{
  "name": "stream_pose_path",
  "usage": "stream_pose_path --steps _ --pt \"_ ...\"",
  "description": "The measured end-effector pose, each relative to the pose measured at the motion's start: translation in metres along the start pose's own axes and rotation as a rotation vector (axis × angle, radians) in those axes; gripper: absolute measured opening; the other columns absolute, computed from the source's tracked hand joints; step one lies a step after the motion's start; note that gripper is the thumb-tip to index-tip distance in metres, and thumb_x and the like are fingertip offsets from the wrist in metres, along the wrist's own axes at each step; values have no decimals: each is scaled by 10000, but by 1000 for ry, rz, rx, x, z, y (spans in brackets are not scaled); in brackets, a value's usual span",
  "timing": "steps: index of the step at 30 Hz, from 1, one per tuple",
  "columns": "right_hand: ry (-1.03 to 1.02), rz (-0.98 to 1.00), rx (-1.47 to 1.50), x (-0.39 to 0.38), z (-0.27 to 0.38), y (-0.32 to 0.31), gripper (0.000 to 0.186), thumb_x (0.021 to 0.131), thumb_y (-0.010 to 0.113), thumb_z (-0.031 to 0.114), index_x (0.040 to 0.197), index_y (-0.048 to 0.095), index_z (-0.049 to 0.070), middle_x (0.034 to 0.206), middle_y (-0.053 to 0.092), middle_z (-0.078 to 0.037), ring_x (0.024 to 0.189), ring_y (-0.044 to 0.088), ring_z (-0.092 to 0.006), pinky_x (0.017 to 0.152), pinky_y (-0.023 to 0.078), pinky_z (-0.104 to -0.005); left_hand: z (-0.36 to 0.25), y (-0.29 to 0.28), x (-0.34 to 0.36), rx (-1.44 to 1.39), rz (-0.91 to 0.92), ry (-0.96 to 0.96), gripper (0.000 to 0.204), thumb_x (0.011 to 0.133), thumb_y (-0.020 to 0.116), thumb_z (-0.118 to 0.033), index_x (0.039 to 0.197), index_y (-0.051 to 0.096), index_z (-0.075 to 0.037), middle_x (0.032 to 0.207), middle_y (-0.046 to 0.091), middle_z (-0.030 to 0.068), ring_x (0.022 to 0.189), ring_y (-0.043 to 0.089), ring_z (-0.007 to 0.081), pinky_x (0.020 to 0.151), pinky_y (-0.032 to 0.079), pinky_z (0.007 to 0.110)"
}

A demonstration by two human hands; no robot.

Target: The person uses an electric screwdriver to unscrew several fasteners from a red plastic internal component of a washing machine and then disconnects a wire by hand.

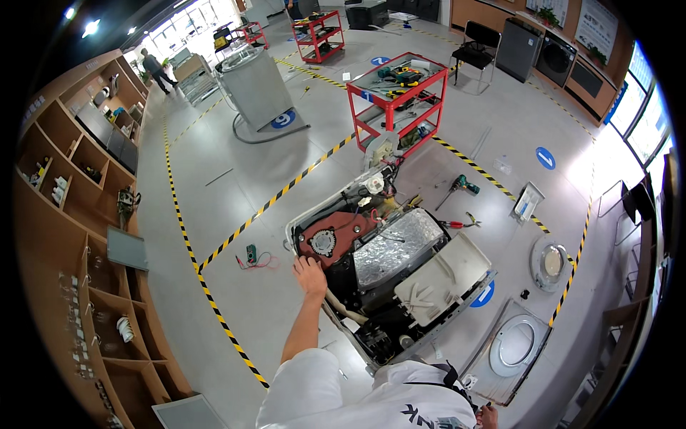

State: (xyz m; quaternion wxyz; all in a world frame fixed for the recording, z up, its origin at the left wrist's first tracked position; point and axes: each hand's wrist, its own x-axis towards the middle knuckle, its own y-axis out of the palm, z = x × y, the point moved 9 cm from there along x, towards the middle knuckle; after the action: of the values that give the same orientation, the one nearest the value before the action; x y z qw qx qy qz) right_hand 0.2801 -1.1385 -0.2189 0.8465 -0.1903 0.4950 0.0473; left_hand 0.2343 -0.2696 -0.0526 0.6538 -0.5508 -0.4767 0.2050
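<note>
An opened washing machine lies on the floor in front of me, its inner parts bare. A red-brown plate with a round metal piece, a crinkled silver foil cover and a pale plastic panel show inside it. My left hand rests on the machine's left rim beside the red-brown plate, fingers stretched forward and apart. Low at the right of my body, my right hand is only partly in view. Its fingers are curled near a small dark thing that I cannot make out.
A green power drill, red-handled pliers and a multimeter with leads lie on the floor. A red tool cart stands beyond the machine. A front panel with a round opening and a round door lie at right.
</note>
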Motion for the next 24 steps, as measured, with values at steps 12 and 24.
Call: stream_pose_path --steps 12,24 --pt "-55 -118 -161 -54 67 21 182 860 504 156 904 528 -19 617 559 -86 445 532 -155 370 413 -271 -4 -5 -2 -214 -41 38 170 766 597 -107 890 518 -22 1121 463 162 1159 382 356 928 305 471" --pt "63 -119 -87 -64 39 14 175 860 531 164 885 538 -9 650 572 -68 506 543 -135 455 431 -260 -8 -6 0 -240 -18 68 135 769 614 -86 849 529 -16 1129 453 186 1118 381 374 923 312 486"
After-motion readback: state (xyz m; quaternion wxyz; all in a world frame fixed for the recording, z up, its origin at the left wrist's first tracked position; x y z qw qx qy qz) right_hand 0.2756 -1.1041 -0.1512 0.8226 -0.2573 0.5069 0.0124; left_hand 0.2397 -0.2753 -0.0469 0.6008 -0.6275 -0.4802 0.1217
